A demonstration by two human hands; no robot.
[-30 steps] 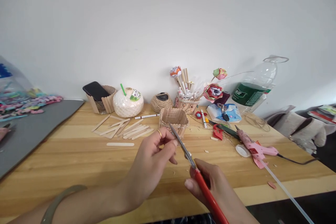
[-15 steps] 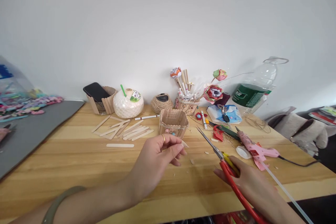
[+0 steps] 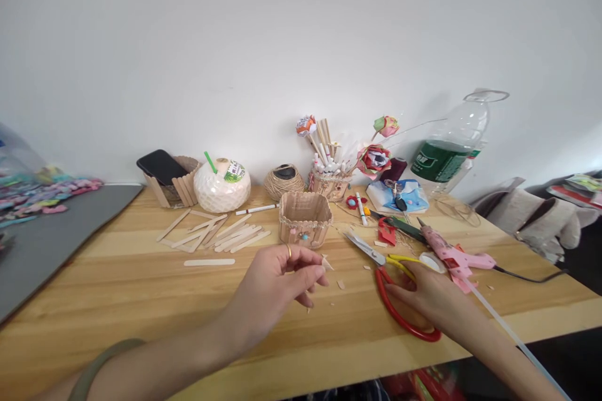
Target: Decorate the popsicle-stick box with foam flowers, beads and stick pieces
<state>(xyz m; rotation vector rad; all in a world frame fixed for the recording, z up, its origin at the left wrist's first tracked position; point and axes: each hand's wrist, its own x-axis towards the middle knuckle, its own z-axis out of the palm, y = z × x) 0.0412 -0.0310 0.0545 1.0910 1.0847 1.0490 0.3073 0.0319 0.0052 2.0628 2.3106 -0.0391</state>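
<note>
My left hand (image 3: 286,279) pinches a small pale wood piece (image 3: 327,263) between thumb and forefinger, just in front of a small wooden-stick box (image 3: 305,220) with beads on its front. At the right, my right hand (image 3: 423,288) has its fingers around the yellow handle of a pair of scissors (image 3: 371,249). Their red handle loop lies low near the table, and the blades point up and left toward the box. Small wood chips (image 3: 341,284) are scattered between my hands.
Loose craft sticks (image 3: 235,237) lie left of the box. Behind are a white coconut (image 3: 222,187), a twine ball (image 3: 285,183), a holder with pens and paper flowers (image 3: 332,187), and a large bottle (image 3: 442,160). A pink glue gun (image 3: 458,258) lies at the right.
The scissors have tipped down toward the table, their red loop swinging left, with my right hand now at the yellow handle. My left hand still pinches the wood piece. The view has shifted slightly.
</note>
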